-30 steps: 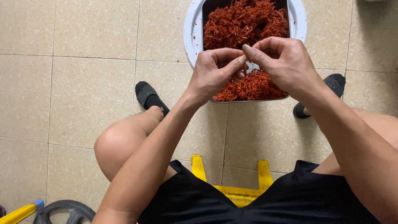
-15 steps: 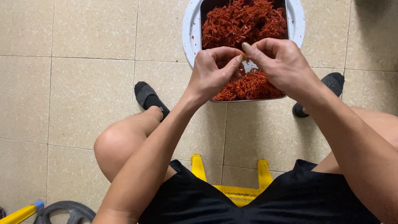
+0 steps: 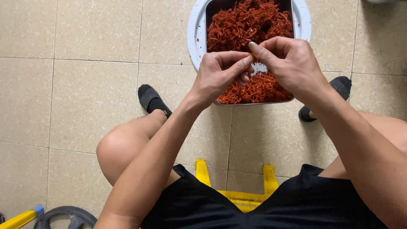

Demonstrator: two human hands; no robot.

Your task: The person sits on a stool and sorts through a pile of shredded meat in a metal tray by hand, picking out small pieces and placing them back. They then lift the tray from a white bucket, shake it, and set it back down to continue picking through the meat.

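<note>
At 12 o'clock on the tiled floor (image 3: 85, 106) sits a metal tray (image 3: 210, 12) of red shredded strands (image 3: 248, 25), resting on a round white basin (image 3: 194, 34), w/ both hands right above its near end. Left hand (image 3: 220, 74) and right hand (image 3: 288, 63) meet fingertip to fingertip, each pinched shut on a small bit of the strands, too tiny to make out; the bulk of the pile lies directly under them and beyond, twd 12. Yellow stool (image 3: 237, 197) shows at 6 o'clock between the knees, black socks (image 3: 150, 99) at 9 and 3 of the tray.
</note>
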